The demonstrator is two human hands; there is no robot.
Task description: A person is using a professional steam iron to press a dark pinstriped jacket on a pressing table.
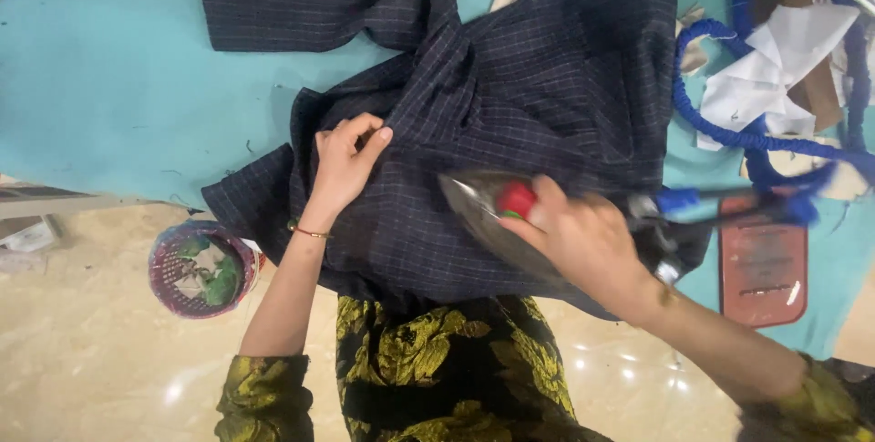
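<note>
A dark navy checked cloth (547, 68) lies rumpled across a teal ironing table (118, 87). My left hand (344, 161) rests flat on the cloth's left part, fingers together, pressing it down. My right hand (583, 237) grips the handle of a steam iron (483, 210) with a red knob, blurred by motion, on the cloth's near edge. The iron's pointed tip faces my left hand, a short gap apart.
A blue wrapped hose (756, 137) loops from the iron toward the back right, around white and brown paper pieces (775, 68). A red-brown iron rest (764, 264) lies at the right. A small basket with scraps (200, 269) stands on the floor at the left.
</note>
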